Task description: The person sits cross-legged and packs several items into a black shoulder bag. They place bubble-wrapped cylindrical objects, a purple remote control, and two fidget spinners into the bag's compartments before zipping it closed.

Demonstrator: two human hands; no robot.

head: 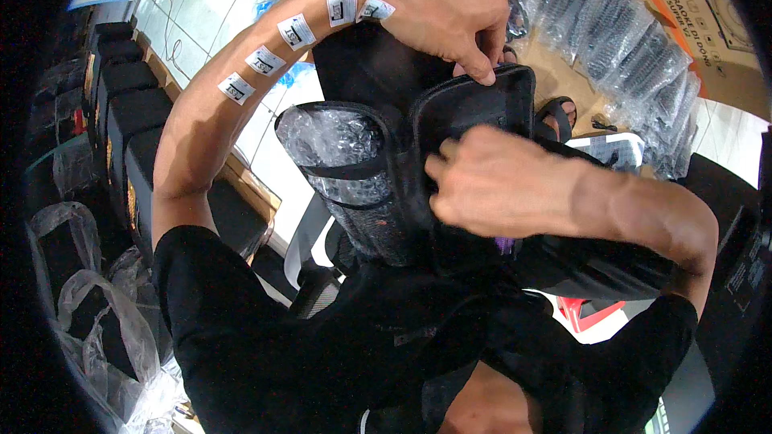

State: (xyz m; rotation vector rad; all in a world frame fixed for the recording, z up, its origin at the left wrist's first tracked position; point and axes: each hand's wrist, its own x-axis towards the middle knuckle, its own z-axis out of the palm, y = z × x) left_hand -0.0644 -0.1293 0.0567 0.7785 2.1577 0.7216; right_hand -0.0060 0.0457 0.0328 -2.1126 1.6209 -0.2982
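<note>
A black zippered case (473, 93) lies spread in two halves before my body. My left hand (449, 18) pinches the far rim of its right half between thumb and fingers. My right hand (494, 184) is blurred and reaches over that same half, its fingertips curled inside the dark hollow. Whether it grips anything is hidden. In the left half, a bubble-wrapped item (356, 190) sits under black elastic bands. A small purple piece (505, 245) shows just below my right hand. Several white stickers (265, 60) bearing print run along my left forearm.
Many bubble-wrapped dark items (609, 36) lie in a row on cardboard at the far right. Beyond them stands a printed carton (705, 24). Black speaker-like boxes (136, 96) line the left, with clear plastic bags (96, 295) nearer. A sandalled foot (561, 117) shows beyond the case.
</note>
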